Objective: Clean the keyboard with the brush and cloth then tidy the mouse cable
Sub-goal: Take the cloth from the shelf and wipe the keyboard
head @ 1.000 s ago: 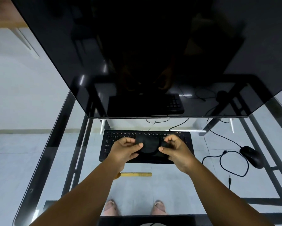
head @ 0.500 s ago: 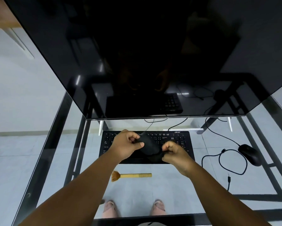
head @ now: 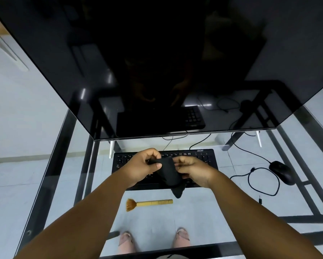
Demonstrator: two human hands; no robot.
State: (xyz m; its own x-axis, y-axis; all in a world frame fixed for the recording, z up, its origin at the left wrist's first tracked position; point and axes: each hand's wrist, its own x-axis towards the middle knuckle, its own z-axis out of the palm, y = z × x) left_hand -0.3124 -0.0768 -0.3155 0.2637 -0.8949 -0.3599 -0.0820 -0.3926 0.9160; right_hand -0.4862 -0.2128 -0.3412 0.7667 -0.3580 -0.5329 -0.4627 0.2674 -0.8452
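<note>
Both forearms are bare, no sleeves or jewellery showing; pale pink open-toed slippers (head: pixel 182 238) at six o'clock cover the feet.

**One head camera, looking down**

The only view came from the person's head, facing forward and steeply down through the glass desk (head: pixel 67 165). It sat close above the keyboard (head: pixel 203 159), the monitor (head: pixel 157 62) filling the upper frame, with feet (head: pixel 126 242) visible on the floor below.

Dim, even light; bright glints on the dark monitor (head: pixel 157 62); wide-angle bending at the edges; slightly soft detail.
</note>
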